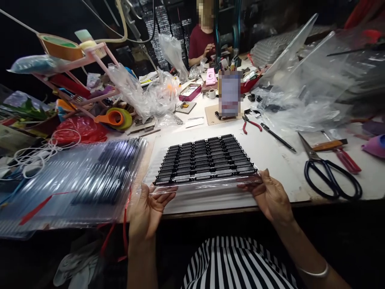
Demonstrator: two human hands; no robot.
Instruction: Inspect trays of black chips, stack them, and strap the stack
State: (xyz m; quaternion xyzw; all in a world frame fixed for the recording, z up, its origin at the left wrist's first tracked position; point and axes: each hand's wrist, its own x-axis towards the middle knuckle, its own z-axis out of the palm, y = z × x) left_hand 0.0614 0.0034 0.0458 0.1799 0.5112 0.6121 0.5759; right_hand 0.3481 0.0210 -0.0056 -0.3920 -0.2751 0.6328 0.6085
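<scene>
A clear plastic tray [195, 185] filled with rows of small black comb-like parts [207, 158] is held at the near edge of the white table. My left hand [152, 204] grips its near left corner, thumb on top and fingers beneath. At the near right corner my right hand [272, 194] pinches the rim the same way. The tray lies nearly flat, its far side over the white work surface. Left of it is a stack of clear trays [90, 180], some with dark contents.
Scissors [326, 172], a red-handled tool [347, 159], a black pen [278, 137] and red pliers [252, 123] lie to the right. Crumpled plastic bags [303, 96] and a pink rack [87, 72] stand behind. Across the table sits a person [201, 44] in dark red.
</scene>
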